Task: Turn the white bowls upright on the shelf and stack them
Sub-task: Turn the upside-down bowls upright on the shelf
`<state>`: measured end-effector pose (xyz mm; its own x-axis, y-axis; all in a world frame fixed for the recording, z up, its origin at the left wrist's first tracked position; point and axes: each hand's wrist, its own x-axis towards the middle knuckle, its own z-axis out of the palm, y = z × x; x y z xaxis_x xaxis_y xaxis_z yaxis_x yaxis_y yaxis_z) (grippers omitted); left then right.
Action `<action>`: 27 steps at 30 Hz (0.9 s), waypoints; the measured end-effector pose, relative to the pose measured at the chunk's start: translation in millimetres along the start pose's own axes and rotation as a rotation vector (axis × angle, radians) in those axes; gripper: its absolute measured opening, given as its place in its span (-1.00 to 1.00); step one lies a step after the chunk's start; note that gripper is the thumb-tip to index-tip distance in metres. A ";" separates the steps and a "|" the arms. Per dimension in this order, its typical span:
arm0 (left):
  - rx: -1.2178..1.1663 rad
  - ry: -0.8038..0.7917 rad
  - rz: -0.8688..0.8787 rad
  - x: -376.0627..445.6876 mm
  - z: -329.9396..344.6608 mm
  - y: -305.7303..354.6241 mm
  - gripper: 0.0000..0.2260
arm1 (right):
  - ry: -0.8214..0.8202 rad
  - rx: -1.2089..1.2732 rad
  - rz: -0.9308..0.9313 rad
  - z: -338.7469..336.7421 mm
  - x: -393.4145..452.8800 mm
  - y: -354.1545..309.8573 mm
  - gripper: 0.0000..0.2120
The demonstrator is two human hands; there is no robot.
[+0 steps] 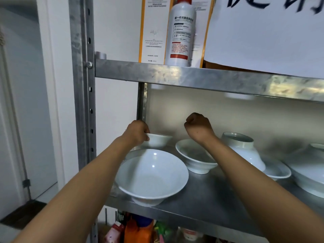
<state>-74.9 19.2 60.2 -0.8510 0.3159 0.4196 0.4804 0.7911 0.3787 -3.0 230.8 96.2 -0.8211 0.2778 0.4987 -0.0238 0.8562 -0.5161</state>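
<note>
Several white bowls stand on the steel shelf (198, 197). A large upright bowl (152, 174) sits at the front left. Behind it, my left hand (137, 132) grips the rim of a small upright bowl (158, 140) at the back left. An upright bowl (194, 158) stands in the middle, partly behind my right forearm. My right hand (199, 126) hovers above it, curled into a fist with nothing in it. An upside-down bowl (242, 148) rests to the right, leaning on an upright bowl (276, 169). Another upside-down bowl (310, 169) lies at the right edge.
The upper shelf beam (192, 76) runs close overhead, carrying a white bottle (181, 32), a box (152, 30) and a paper sign (266, 34). A steel upright (82, 85) stands at the left. Coloured packages (138, 228) fill the shelf below.
</note>
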 end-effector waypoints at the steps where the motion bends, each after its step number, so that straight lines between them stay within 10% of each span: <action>1: 0.001 -0.026 0.005 2.1 -1.0 -1.5 -0.83 | -0.018 0.001 -0.008 -0.1 -1.2 -0.4 -0.78; 17: 0.222 -0.466 -0.026 15.9 11.3 7.3 -0.80 | -0.130 -0.026 -0.029 16.4 -3.8 1.2 -0.75; 27: 0.000 -0.306 0.031 -2.9 3.4 16.0 -0.75 | -0.129 -0.037 -0.013 16.7 -9.1 2.5 -0.74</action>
<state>-65.5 32.7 62.2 -0.8601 0.4833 0.1634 0.5075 0.7783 0.3697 -5.0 223.1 78.8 -0.8875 0.2099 0.4102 -0.0159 0.8757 -0.4827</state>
